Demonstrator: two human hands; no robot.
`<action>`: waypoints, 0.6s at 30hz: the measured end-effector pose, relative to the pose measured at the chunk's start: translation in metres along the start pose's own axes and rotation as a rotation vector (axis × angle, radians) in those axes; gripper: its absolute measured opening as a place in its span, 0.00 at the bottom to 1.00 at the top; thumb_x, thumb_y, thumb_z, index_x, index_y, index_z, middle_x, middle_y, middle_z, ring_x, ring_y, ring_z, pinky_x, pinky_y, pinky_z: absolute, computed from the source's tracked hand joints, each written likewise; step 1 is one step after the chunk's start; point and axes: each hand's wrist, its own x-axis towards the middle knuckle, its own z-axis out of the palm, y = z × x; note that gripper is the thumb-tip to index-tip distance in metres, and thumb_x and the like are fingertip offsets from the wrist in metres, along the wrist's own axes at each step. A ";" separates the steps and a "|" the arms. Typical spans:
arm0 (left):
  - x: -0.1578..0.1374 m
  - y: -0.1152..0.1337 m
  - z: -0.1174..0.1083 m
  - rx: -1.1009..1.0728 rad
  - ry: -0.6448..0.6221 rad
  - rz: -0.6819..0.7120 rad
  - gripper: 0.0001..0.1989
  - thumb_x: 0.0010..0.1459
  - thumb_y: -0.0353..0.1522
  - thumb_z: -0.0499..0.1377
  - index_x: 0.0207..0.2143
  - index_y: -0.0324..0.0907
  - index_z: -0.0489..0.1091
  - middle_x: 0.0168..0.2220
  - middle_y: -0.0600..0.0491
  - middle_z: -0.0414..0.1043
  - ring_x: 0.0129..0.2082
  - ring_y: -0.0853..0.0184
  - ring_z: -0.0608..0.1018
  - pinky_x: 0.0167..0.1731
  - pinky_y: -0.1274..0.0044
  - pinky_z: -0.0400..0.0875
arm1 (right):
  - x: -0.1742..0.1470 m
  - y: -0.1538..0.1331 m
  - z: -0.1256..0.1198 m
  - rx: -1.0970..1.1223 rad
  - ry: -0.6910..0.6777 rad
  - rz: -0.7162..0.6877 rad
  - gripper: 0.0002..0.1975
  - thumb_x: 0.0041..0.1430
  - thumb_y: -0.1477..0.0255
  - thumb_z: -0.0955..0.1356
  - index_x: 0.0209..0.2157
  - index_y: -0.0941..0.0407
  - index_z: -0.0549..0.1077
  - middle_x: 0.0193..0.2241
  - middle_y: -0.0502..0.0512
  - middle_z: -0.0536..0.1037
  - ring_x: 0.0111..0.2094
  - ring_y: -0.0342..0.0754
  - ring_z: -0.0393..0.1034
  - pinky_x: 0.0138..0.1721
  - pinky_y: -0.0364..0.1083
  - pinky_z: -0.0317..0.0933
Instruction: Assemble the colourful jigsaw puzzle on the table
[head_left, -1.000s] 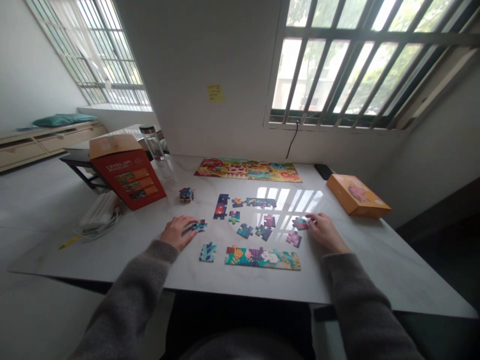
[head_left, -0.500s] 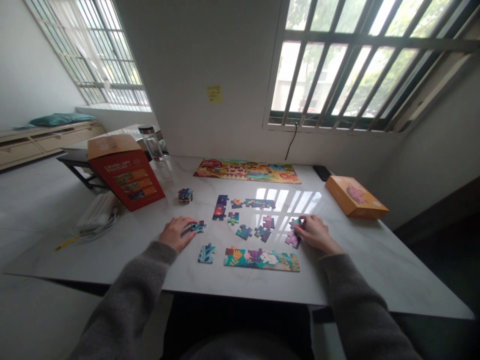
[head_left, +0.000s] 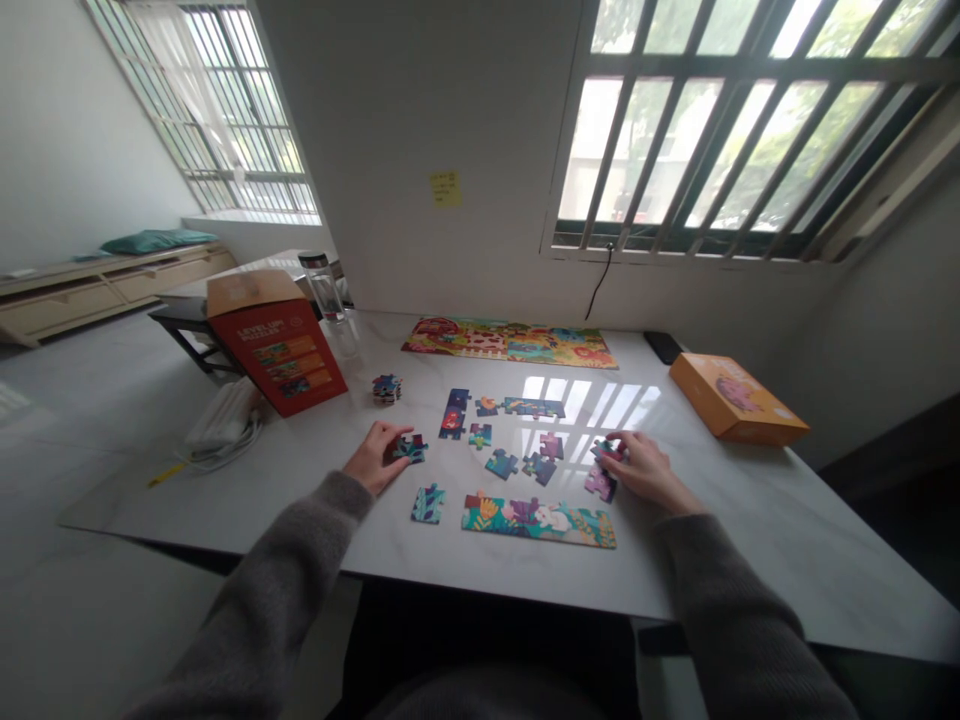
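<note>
My left hand (head_left: pixel 376 456) pinches a dark teal puzzle piece (head_left: pixel 410 449) between thumb and fingers, left of the loose pieces. At the right, my right hand (head_left: pixel 639 470) has its fingers closed on another teal puzzle piece (head_left: pixel 602 448), partly hidden by the fingertips. A pink-purple piece (head_left: pixel 600 485) lies just below it. Several loose pieces, such as a purple one (head_left: pixel 551 446) and a blue-green one (head_left: pixel 502 463), lie between my hands. Nearest me is a joined strip (head_left: pixel 536 519) with a white animal, and a leaf-patterned piece (head_left: pixel 428 504) lies to its left.
A finished farm puzzle (head_left: pixel 510 342) lies at the back. A stack of pieces (head_left: pixel 387 389) sits behind my left hand. A red box (head_left: pixel 289 355), a glass bottle (head_left: pixel 325 290) and a white power strip (head_left: pixel 223 415) stand left; an orange box (head_left: pixel 739 398) and phone (head_left: pixel 663 348) are right.
The view has shifted, so the table sits further right. My left hand has turned its puzzle piece, lifting it slightly. My right hand stays at its piece.
</note>
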 end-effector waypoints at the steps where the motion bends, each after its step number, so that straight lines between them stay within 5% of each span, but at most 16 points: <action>1: 0.001 0.000 0.001 -0.014 0.004 -0.007 0.22 0.56 0.38 0.61 0.53 0.43 0.72 0.47 0.48 0.64 0.41 0.63 0.76 0.44 0.68 0.78 | 0.000 0.001 0.001 0.003 0.014 0.002 0.22 0.56 0.56 0.67 0.49 0.52 0.75 0.43 0.59 0.77 0.45 0.58 0.70 0.43 0.51 0.60; 10: 0.013 0.020 0.007 -0.384 -0.098 -0.231 0.23 0.53 0.47 0.64 0.44 0.39 0.74 0.38 0.46 0.79 0.37 0.58 0.80 0.42 0.65 0.76 | 0.003 0.003 0.002 0.083 0.035 -0.021 0.20 0.59 0.60 0.65 0.48 0.54 0.76 0.38 0.59 0.76 0.41 0.56 0.70 0.43 0.51 0.61; 18: 0.040 0.052 0.022 -0.567 -0.092 -0.313 0.29 0.41 0.56 0.69 0.31 0.40 0.71 0.29 0.50 0.78 0.30 0.62 0.79 0.31 0.71 0.74 | -0.006 -0.029 -0.015 0.246 0.142 -0.206 0.16 0.62 0.62 0.64 0.46 0.53 0.76 0.39 0.59 0.76 0.44 0.56 0.68 0.49 0.54 0.58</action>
